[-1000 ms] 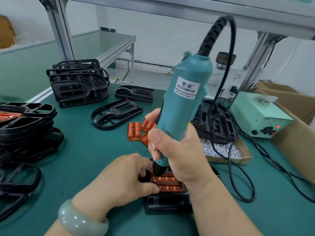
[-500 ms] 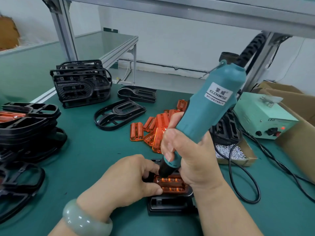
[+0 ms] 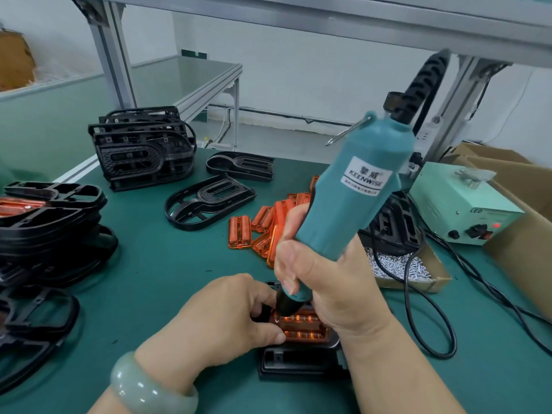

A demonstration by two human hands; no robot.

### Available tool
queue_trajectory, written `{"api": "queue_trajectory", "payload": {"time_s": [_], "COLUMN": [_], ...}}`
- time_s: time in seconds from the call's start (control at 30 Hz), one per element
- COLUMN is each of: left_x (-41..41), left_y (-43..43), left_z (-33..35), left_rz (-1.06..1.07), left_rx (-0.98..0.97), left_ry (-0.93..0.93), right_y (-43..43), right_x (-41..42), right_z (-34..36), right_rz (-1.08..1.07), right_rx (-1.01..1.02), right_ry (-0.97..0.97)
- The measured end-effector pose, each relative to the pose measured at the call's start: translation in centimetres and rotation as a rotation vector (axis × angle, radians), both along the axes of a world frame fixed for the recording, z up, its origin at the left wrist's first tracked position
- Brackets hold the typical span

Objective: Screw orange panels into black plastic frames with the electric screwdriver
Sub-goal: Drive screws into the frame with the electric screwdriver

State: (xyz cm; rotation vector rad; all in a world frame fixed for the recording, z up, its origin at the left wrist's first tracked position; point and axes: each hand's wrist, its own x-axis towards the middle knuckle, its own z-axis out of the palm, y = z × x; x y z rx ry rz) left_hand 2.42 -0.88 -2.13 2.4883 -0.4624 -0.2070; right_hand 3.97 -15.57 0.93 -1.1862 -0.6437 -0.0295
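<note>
Label: teal electric screwdriver (image 3: 352, 204) reads "KEENWISE"
Right hand (image 3: 331, 282): fist wrapped around it
Left hand (image 3: 218, 321): grips black plastic frame (image 3: 298, 363), thumb on orange ribbed panel (image 3: 301, 327)
Pale green box (image 3: 454, 201): marked "LED"

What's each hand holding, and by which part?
Right hand grips the electric screwdriver low on its teal body. Left hand holds the orange panel by its left edge, against the black frame.

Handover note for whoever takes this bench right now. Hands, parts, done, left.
Right hand grips the electric screwdriver, tip down at the far-left corner of the orange panel seated in the black frame. Left hand holds that frame, thumb on the panel's edge.
Loose panels and bare frames lie beyond; screws in the cardboard box, right.
Done: left stack shows a fitted panel. Left: this panel's screws, count unseen, then the loose panels.
</note>
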Motion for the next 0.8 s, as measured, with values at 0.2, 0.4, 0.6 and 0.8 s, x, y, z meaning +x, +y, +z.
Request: {"api": "queue_trajectory", "payload": {"time_s": [0.2, 0.4, 0.6, 0.8], "left_x": [0.5, 0.7, 0.7, 0.6], "left_y": [0.4, 0.6, 0.6, 0.5], "left_z": [-1.2, -1.5, -1.6, -1.4], "left_rz": [0.007, -0.003, 0.026, 0.037], "left_rx": [-0.028, -0.022, -0.047, -0.05], "left_ry": [0.069, 0.063, 0.078, 0.098], "right_y": [-0.5, -0.9, -1.0, -0.8], "right_x": [-0.2, -0.5, -0.8, -1.0], "right_z": [-0.7, -0.9, -0.7, -0.4], "right_rz": [-0.091, -0.103, -0.129, -0.133], "right_rx": [0.137, 0.222, 0.224, 0.214], "right_ry": [0.042, 0.053, 0.026, 0.008]}}
